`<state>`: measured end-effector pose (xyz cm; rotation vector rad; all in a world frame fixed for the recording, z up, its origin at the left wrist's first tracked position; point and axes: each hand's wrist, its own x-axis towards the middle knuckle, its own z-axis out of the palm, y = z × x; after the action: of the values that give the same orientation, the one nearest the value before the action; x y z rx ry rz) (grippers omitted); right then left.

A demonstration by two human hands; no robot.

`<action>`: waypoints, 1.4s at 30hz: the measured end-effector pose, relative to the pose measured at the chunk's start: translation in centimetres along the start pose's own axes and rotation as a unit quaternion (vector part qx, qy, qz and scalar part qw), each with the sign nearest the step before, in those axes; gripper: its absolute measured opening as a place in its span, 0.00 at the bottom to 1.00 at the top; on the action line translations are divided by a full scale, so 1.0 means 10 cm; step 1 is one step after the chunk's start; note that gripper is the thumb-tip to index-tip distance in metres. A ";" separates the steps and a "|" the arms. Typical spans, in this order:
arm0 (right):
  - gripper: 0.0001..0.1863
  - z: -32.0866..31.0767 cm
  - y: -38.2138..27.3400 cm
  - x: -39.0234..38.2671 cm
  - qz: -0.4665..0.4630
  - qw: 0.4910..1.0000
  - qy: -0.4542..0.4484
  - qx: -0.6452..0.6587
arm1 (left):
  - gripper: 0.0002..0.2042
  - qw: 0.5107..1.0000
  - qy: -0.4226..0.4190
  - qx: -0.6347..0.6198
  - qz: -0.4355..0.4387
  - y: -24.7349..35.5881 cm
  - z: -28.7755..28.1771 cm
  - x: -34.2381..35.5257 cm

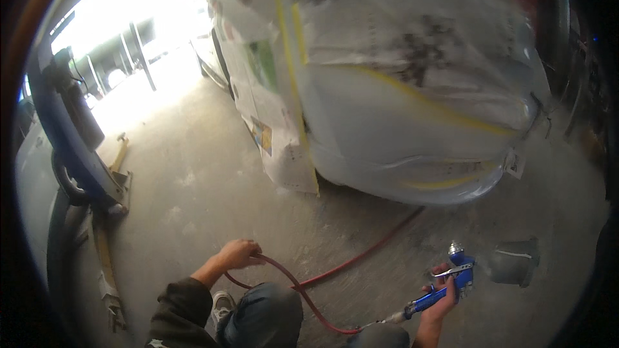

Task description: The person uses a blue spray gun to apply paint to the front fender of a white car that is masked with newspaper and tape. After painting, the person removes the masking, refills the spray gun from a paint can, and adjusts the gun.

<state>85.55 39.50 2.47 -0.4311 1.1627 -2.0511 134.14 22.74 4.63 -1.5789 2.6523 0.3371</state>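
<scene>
My left hand (238,254) is closed around a red air hose (309,301) that loops above my knees and runs beneath the masked vehicle. In my right hand (440,303) is a blue spray gun (461,270) with a silver tip pointing up, its lower fitting joined to the hose. A translucent grey cup (509,261) sits just right of the gun; whether it is attached is unclear. Ahead of me a pale bumper (419,129) is partly covered with paper sheets (251,64) and edged with yellow tape.
At the left stands a blue post (80,129) with yellow low arms (100,251), near another pale car (35,187). A concrete floor (174,174) lies under me, and a bright opening (148,19) is at the back left.
</scene>
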 end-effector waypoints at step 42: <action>0.20 2.61 0.13 -1.00 -0.116 0.952 0.281 0.023 | 0.05 0.977 0.081 0.131 0.147 -1.35 -4.53 2.48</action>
<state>108.46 30.69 15.96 0.0592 1.4364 -2.4941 137.51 -14.17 43.09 -1.1881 2.9066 -0.1414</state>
